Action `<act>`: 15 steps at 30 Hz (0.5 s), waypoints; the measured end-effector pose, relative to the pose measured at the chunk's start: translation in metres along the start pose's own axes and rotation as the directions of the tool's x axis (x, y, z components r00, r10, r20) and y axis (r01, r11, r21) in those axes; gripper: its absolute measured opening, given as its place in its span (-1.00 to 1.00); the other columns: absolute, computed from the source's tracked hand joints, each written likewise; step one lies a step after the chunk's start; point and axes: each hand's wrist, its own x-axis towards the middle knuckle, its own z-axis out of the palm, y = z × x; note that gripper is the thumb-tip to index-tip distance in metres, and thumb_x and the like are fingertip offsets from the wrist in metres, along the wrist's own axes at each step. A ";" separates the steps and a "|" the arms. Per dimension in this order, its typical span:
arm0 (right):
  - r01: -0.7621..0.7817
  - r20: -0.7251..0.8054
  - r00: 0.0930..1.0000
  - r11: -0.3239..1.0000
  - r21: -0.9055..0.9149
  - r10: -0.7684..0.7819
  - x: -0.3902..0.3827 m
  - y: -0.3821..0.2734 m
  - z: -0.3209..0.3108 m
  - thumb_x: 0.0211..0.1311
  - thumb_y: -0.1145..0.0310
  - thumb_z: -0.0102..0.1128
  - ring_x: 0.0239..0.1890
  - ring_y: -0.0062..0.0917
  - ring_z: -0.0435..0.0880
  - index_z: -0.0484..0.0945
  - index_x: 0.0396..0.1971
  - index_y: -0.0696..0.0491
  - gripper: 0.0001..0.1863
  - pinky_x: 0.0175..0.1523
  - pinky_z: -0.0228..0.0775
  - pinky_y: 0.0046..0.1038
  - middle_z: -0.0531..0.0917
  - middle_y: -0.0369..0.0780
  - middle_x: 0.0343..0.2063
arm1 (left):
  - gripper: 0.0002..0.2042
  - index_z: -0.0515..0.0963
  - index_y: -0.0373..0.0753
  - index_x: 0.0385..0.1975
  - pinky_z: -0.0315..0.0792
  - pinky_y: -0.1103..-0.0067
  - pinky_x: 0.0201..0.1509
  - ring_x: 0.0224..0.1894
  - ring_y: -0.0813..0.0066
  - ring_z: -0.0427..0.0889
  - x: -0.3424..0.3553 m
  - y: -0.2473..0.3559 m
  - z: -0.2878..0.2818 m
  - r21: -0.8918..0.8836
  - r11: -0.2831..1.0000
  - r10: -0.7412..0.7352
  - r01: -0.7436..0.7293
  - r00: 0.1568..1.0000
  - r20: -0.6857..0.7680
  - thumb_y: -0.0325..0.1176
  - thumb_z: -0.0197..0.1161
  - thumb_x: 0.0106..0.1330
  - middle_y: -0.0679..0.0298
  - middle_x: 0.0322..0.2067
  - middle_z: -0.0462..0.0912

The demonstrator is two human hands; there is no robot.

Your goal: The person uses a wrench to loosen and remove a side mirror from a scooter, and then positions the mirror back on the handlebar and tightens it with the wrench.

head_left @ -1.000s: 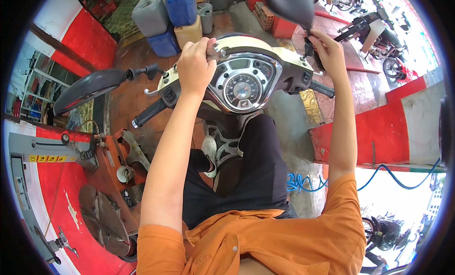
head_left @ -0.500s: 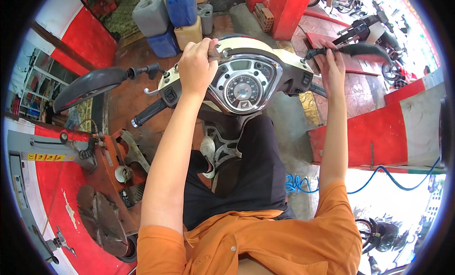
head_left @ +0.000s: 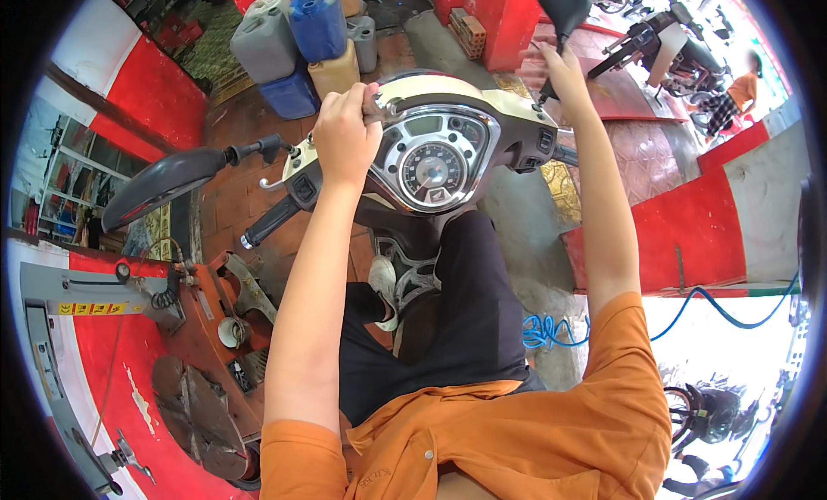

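Right mirror swung forward, its stem the part to hold

Nearest, the left grip [head_left: 345, 125] is curled around a small metal tool [head_left: 380, 112] at the left edge of the cream cowl [head_left: 439, 85], beside the speedometer [head_left: 432, 171]. The tool looks hard and rigid; its exact kind is too small to tell.

Beyond it on the right, the right grip [head_left: 566, 80] has its fingers spread and blurred across the mirror's stem [head_left: 547, 90]; whether they press on it I cannot tell. The right mirror [head_left: 564, 5] stands above that hand, pointing forward and away from the rider. It should be fairly light, with a stiff stem, a smooth, somewhat slippery shell and breakable glass, so the stem is the best hold, close to the shell for leverage.

Half a second ago this mirror lay out sideways to the right; now it points forward. The left grip keeps its place at the cowl. Farthest off, a passer-by [head_left: 743, 91] has appeared beside the parked motorbike [head_left: 689, 65].
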 end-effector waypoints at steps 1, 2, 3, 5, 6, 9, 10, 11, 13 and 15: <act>-0.117 0.085 0.991 0.974 0.194 0.102 -0.009 -0.008 -0.005 0.43 0.18 0.05 -0.49 -0.55 0.63 0.44 -0.01 0.13 -0.66 -0.41 0.47 -0.51 0.57 -0.24 -0.48 | -0.89 0.47 -0.25 -0.46 0.42 0.28 -0.31 -0.39 0.13 0.51 -0.001 0.002 0.001 -0.006 1.000 -0.009 0.009 1.000 0.000 -0.40 0.18 0.26 0.19 -0.55 0.56; -0.070 0.133 0.991 0.935 0.348 0.025 0.000 0.015 -0.029 0.47 0.18 -0.01 -0.51 -0.57 0.56 0.43 -0.02 0.14 -0.67 -0.39 0.46 -0.51 0.52 -0.29 -0.47 | -0.90 0.47 -0.25 -0.46 0.42 0.28 -0.31 -0.39 0.14 0.51 0.000 0.003 0.002 -0.018 1.000 -0.002 0.002 1.000 0.004 -0.40 0.19 0.25 0.19 -0.55 0.56; -0.099 0.157 0.988 0.832 0.546 0.015 -0.005 0.028 -0.036 0.48 0.19 -0.03 -0.37 -0.53 0.57 0.41 -0.04 0.16 -0.68 -0.23 0.47 -0.44 0.50 -0.28 -0.40 | -0.91 0.47 -0.25 -0.46 0.42 0.28 -0.30 -0.38 0.14 0.51 0.000 0.004 0.002 -0.029 1.000 0.009 -0.008 1.000 0.012 -0.41 0.19 0.24 0.19 -0.55 0.57; -0.114 0.180 0.981 0.539 0.834 -0.071 -0.022 0.045 -0.039 0.48 0.17 -0.03 -0.15 -0.44 0.57 0.41 -0.07 0.14 -0.69 -0.01 0.43 -0.38 0.54 -0.23 -0.28 | -0.92 0.48 -0.25 -0.46 0.42 0.29 -0.30 -0.37 0.15 0.51 0.001 0.004 -0.001 -0.008 1.000 -0.011 0.011 1.000 0.019 -0.42 0.20 0.21 0.20 -0.54 0.57; -0.014 0.037 0.999 0.568 0.823 -0.028 -0.040 0.038 -0.030 0.49 0.19 -0.04 -0.06 -0.39 0.55 0.41 -0.07 0.14 -0.71 0.09 0.39 -0.34 0.56 -0.19 -0.21 | -0.93 0.50 -0.25 -0.44 0.41 0.27 -0.30 -0.38 0.11 0.51 0.001 0.003 -0.002 -0.023 1.000 -0.007 0.007 1.000 0.015 -0.42 0.19 0.23 0.16 -0.54 0.55; 0.166 -0.127 0.986 0.642 0.748 -0.107 -0.077 0.022 -0.020 0.48 0.31 -0.02 0.12 -0.33 0.53 0.47 -0.09 0.16 -0.77 0.27 0.32 -0.29 0.60 -0.11 -0.04 | -0.88 0.50 -0.26 -0.43 0.39 0.25 -0.32 -0.39 0.08 0.52 0.001 0.006 0.000 -0.049 0.999 -0.003 0.003 1.000 -0.002 -0.36 0.17 0.29 0.11 -0.55 0.53; 0.271 -0.188 0.961 0.835 0.480 -0.204 -0.081 0.018 -0.018 0.46 0.37 -0.01 0.11 -0.35 0.54 0.51 -0.11 0.19 -0.79 0.26 0.33 -0.31 0.62 -0.11 -0.05 | -0.89 0.51 -0.26 -0.43 0.39 0.25 -0.32 -0.39 0.08 0.52 0.001 0.007 0.000 -0.041 0.999 -0.013 0.014 1.000 0.011 -0.38 0.17 0.28 0.11 -0.55 0.53; 0.348 -0.212 0.926 0.925 0.154 -0.313 -0.082 0.016 -0.017 0.44 0.43 0.01 0.10 -0.38 0.55 0.55 -0.13 0.21 -0.81 0.26 0.33 -0.34 0.64 -0.12 -0.07 | -0.90 0.51 -0.26 -0.43 0.39 0.26 -0.32 -0.39 0.09 0.52 0.001 0.007 -0.001 -0.033 0.999 -0.023 0.024 0.999 0.024 -0.39 0.17 0.28 0.11 -0.55 0.54; 0.515 -0.141 0.839 0.850 -0.112 -0.526 -0.072 0.011 -0.012 0.34 0.46 0.16 -0.08 -0.58 0.61 0.58 -0.15 0.26 -0.81 0.09 0.41 -0.52 0.68 -0.14 -0.19 | -0.93 0.52 -0.25 -0.42 0.39 0.26 -0.32 -0.39 0.09 0.52 0.000 0.005 -0.002 -0.069 0.998 -0.008 0.009 1.000 0.009 -0.42 0.18 0.26 0.12 -0.55 0.54; 0.461 0.080 0.844 0.641 -0.614 -0.530 -0.068 -0.016 -0.020 0.24 0.41 0.29 -0.29 -0.65 0.59 0.56 -0.20 0.23 -0.78 -0.11 0.46 -0.54 0.64 -0.16 -0.39 | -0.95 0.53 -0.24 -0.41 0.40 0.27 -0.31 -0.39 0.10 0.52 -0.002 0.003 -0.003 -0.036 0.999 -0.009 0.009 1.000 0.018 -0.43 0.18 0.25 0.14 -0.55 0.54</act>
